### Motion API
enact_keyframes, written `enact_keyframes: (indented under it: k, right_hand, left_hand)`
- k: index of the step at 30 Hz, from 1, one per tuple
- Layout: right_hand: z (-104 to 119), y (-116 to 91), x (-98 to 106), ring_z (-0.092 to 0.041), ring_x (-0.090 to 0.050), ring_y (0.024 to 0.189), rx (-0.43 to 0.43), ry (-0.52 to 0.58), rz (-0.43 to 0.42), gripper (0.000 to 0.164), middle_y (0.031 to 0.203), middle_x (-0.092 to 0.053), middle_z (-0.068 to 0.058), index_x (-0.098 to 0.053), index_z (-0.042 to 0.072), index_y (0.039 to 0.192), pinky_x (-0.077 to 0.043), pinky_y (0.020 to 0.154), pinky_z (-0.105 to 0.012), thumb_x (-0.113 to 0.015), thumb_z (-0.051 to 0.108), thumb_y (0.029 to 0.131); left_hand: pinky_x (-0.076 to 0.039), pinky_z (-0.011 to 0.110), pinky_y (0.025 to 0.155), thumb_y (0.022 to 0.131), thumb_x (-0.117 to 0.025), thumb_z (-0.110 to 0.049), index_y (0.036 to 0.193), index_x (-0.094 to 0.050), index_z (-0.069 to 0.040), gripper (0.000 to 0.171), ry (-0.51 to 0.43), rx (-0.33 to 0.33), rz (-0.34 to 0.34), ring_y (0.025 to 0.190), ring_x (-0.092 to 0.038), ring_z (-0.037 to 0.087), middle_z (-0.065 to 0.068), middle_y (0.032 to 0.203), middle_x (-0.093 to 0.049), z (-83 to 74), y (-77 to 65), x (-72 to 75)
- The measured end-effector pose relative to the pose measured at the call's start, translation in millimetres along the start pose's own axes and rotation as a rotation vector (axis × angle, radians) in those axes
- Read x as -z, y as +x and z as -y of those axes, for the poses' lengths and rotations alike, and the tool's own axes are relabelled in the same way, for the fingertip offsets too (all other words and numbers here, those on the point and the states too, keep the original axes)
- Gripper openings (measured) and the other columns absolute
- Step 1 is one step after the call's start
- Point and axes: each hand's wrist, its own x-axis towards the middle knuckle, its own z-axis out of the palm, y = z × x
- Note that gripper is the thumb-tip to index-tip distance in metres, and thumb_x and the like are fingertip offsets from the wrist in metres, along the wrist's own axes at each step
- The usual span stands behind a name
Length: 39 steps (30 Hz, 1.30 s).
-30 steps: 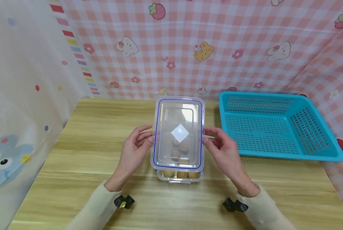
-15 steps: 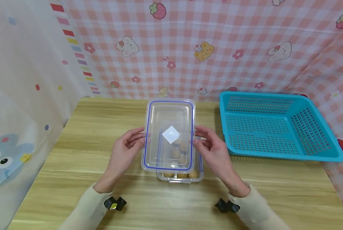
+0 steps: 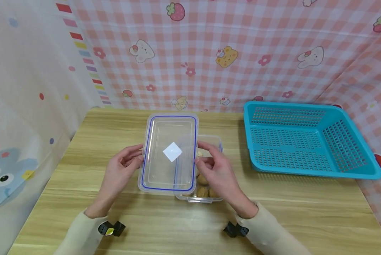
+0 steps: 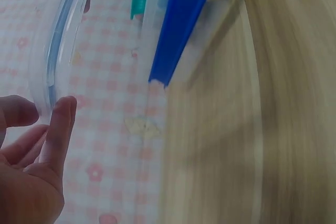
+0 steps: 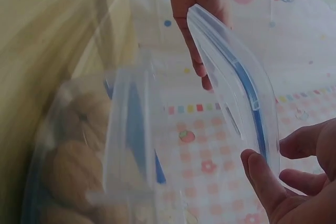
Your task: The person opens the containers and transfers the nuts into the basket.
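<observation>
Plastic lid [image 3: 164, 173], edges between fingers [image 3: 135, 163], overhangs box [image 3: 200, 199], well off basket [image 3: 318, 173].

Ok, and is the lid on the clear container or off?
Off: the left hand and right hand hold the lid by its edges, and both wrist views show it apart from the container.

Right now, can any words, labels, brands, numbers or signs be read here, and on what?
No text can be read.
White diamond label on the clear lid: no legible writing.
Yellow patch on the left wrist device: too small to read.
Checked cloth: cartoon prints, no legible words.
</observation>
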Motion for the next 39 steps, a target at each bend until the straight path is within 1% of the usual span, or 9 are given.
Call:
enact_keyframes:
  k: [4,10,14,18,21,25,28,33,39]
  right_hand:
    - [0,3,-15,-0.026,-0.074,0.102,0.026,-0.009,0.017,0.048,0.143,-0.057,-0.015,-0.058,0.003,0.145,-0.061,0.077,-0.024,-0.067,-0.002,0.098]
    - [1,5,-36,-0.029,-0.073,0.103,0.054,-0.013,0.06,0.054,0.143,-0.056,-0.019,-0.054,-0.002,0.147,-0.061,0.086,-0.026,-0.068,-0.007,0.095]
    - [3,5,-47,-0.028,-0.071,0.109,0.023,0.023,0.092,0.058,0.148,-0.052,-0.017,-0.05,-0.001,0.15,-0.059,0.091,-0.026,-0.066,-0.007,0.095]
    - [5,5,-59,-0.026,-0.067,0.112,-0.008,0.027,0.12,0.061,0.153,-0.047,-0.015,-0.047,0.001,0.153,-0.057,0.093,-0.024,-0.065,-0.006,0.095]
    - [6,5,-68,-0.026,-0.066,0.114,-0.016,0.036,0.141,0.063,0.156,-0.044,-0.015,-0.045,0.001,0.154,-0.057,0.093,-0.023,-0.065,-0.007,0.095]
    - [6,4,-79,-0.027,-0.065,0.116,-0.039,0.061,0.167,0.065,0.158,-0.041,-0.015,-0.041,0.001,0.156,-0.056,0.094,-0.023,-0.063,-0.007,0.095]
    - [7,3,-87,-0.026,-0.065,0.117,-0.056,0.061,0.185,0.068,0.159,-0.04,-0.013,-0.038,0.003,0.158,-0.055,0.095,-0.021,-0.062,-0.007,0.095]
    - [7,0,-100,-0.026,-0.063,0.117,-0.05,0.052,0.207,0.072,0.159,-0.039,-0.014,-0.034,0.003,0.16,-0.054,0.096,-0.019,-0.062,-0.009,0.094]
    - [6,-3,-113,-0.021,-0.063,0.116,-0.052,0.028,0.221,0.073,0.159,-0.039,-0.014,-0.035,0.001,0.16,-0.053,0.095,-0.017,-0.062,-0.01,0.094]
  left_hand:
    - [-0.059,0.018,0.079,0.102,-0.064,-0.01,0.134,-0.066,0.002,0.034,0.026,0.013,-0.017,0.091,-0.072,0.003,0.02,0.129,-0.069,5.1,-3.4,13.3]
    - [-0.06,0.02,0.081,0.103,-0.064,-0.012,0.138,-0.064,0.001,0.038,0.028,0.059,-0.051,0.094,-0.072,0.003,0.009,0.126,-0.07,10.3,-8.6,29.2]
    - [-0.06,0.021,0.08,0.102,-0.064,-0.01,0.139,-0.062,0.002,0.039,0.034,0.06,-0.064,0.093,-0.072,0.003,-0.001,0.12,-0.07,14.6,-10.8,39.0]
    - [-0.061,0.022,0.078,0.101,-0.065,-0.007,0.139,-0.061,0.005,0.04,0.029,0.065,-0.072,0.091,-0.073,0.003,-0.011,0.113,-0.07,19.1,-12.1,49.1]
    - [-0.062,0.023,0.076,0.1,-0.066,-0.005,0.138,-0.06,0.008,0.04,0.017,0.073,-0.073,0.089,-0.073,0.003,-0.014,0.11,-0.071,22.2,-12.9,57.2]
    - [-0.062,0.023,0.074,0.1,-0.066,-0.006,0.137,-0.06,0.009,0.04,0.038,0.076,-0.076,0.09,-0.072,0.002,-0.016,0.109,-0.071,26.0,-15.1,66.9]
    - [-0.062,0.022,0.073,0.101,-0.066,-0.008,0.137,-0.06,0.009,0.04,0.084,0.077,-0.083,0.091,-0.071,0.001,-0.019,0.107,-0.07,29.1,-17.7,73.4]
    - [-0.062,0.021,0.071,0.102,-0.065,-0.012,0.136,-0.062,0.008,0.039,0.171,0.092,-0.078,0.088,-0.069,-0.001,-0.022,0.104,-0.069,34.8,-21.8,83.4]
    - [-0.061,0.022,0.071,0.103,-0.064,-0.014,0.137,-0.061,0.007,0.039,0.22,0.106,-0.055,0.088,-0.067,-0.001,-0.022,0.103,-0.069,40.3,-24.9,94.9]
